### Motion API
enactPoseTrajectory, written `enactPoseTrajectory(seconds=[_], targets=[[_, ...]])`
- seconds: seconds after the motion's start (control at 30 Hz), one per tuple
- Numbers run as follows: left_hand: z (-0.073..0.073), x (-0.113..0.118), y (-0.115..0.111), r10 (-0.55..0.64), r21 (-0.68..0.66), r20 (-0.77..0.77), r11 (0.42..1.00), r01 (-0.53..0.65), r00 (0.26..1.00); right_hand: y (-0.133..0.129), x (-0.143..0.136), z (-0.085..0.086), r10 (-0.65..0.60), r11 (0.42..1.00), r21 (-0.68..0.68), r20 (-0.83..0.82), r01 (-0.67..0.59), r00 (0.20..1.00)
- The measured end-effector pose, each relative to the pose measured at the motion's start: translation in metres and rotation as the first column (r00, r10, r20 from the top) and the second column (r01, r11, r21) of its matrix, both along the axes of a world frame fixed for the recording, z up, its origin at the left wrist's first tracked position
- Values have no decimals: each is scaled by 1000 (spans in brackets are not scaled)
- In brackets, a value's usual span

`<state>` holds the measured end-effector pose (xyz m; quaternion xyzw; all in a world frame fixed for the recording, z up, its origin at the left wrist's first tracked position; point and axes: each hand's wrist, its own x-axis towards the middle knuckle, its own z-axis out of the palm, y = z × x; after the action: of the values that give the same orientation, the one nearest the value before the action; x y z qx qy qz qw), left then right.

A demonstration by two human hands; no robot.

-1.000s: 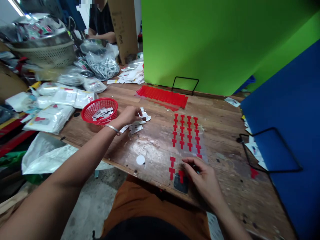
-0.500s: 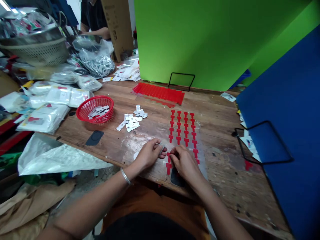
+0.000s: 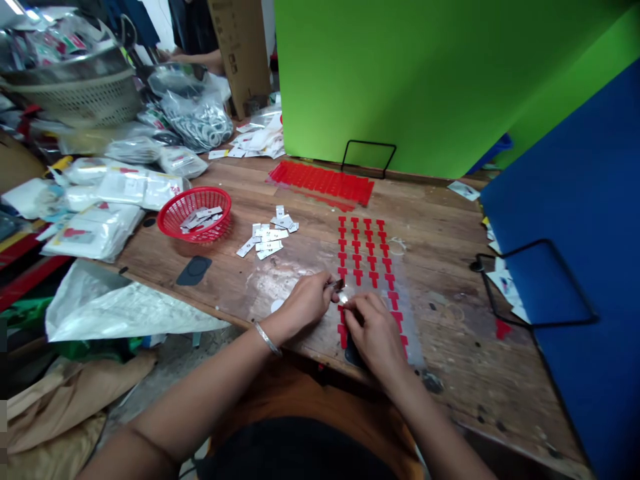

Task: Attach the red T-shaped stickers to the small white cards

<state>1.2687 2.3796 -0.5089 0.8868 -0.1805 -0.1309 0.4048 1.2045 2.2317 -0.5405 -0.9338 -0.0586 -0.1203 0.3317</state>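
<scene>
Rows of small red T-shaped pieces (image 3: pixel 373 279) lie on a clear sheet on the wooden table. My left hand (image 3: pixel 313 295), with a bracelet on its wrist, is closed on a small dark, shiny piece (image 3: pixel 337 285) beside the left column. Just to the right, my right hand (image 3: pixel 371 320) has its thumb and index finger pinched together over the lower rows; whatever is between them is too small to make out. It hides some red pieces. Several white labels (image 3: pixel 271 235) lie loosely to the left of the rows, and more fill a red basket (image 3: pixel 195 215).
A stack of red strips (image 3: pixel 320 183) lies by the green panel (image 3: pixel 390 73). Black wire stands rest at the green panel and the blue panel (image 3: pixel 575 200). Plastic-wrapped packs (image 3: pixel 95 230) crowd the left side. A person's arm shows behind a cardboard box (image 3: pixel 243 57).
My left hand has turned over from a half-open pose, and its fingers now point the small piece to the right. The view has shifted slightly.
</scene>
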Motion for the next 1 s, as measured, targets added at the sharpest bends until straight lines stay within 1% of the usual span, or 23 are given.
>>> enactPoseTrajectory(seconds=[0.13, 0.2, 0.23, 0.3, 0.4, 0.47, 0.5, 0.53, 0.57, 0.6, 0.63, 0.7, 0.73, 0.77, 0.83, 0.87, 1.0], targets=[[-4, -2, -2, -13, 35, 56, 999, 11, 998, -5, -7, 6, 31, 991, 132, -25, -27, 999], [-5, -3, -3, -7, 38, 65, 999, 5, 998, -9, -13, 10, 70, 968, 245, -72, -50, 995], [-5, -4, -3, -2, 37, 67, 999, 0, 998, -11, -16, 12, 89, 947, 316, -97, -54, 991], [-5, -4, -4, 11, 35, 65, 999, -14, 998, -15, -21, 17, 85, 882, 471, -133, -12, 987], [-3, -4, -2, 40, 7, 39, 999, -40, 998, -18, -24, 24, -32, 732, 665, -186, 150, 982], [-2, -4, -1, 79, -56, -16, 995, -79, 997, -17, -23, 29, -110, 643, 726, -228, 244, 967], [-1, -5, 0, 97, -119, -73, 987, -105, 993, -16, -21, 32, -133, 616, 739, -245, 274, 960], [-1, -6, 0, 107, -204, -161, 969, -139, 981, -14, -20, 34, -149, 603, 742, -255, 293, 955], [0, -8, 1, 97, -302, -271, 936, -180, 958, -11, -18, 35, -159, 601, 740, -259, 301, 953], [2, -10, 0, 69, -395, -392, 888, -236, 917, -8, -16, 36, -164, 607, 735, -256, 301, 953], [3, -13, 0, 31, -467, -507, 830, -305, 861, -6, -14, 37, -164, 616, 730, -249, 296, 954], [7, -22, -2, -43, -529, -672, 726, -439, 739, 0, -11, 36, -163, 632, 724, -227, 278, 960], [9, -26, -4, -63, -535, -717, 689, -490, 695, 2, -9, 36, -163, 636, 723, -215, 270, 963], [11, -30, -5, -73, -538, -742, 659, -526, 667, 4, -8, 35, -164, 639, 723, -208, 265, 964], [14, -37, -8, -77, -547, -757, 618, -565, 649, 7, -7, 33, -171, 645, 716, -203, 265, 964], [14, -39, -9, -73, -550, -756, 608, -573, 650, 8, -7, 32, -177, 650, 712, -202, 268, 963], [15, -42, -11, -72, -565, -742, 603, -563, 667, 10, -8, 31, -201, 674, 689, -174, 265, 964]])
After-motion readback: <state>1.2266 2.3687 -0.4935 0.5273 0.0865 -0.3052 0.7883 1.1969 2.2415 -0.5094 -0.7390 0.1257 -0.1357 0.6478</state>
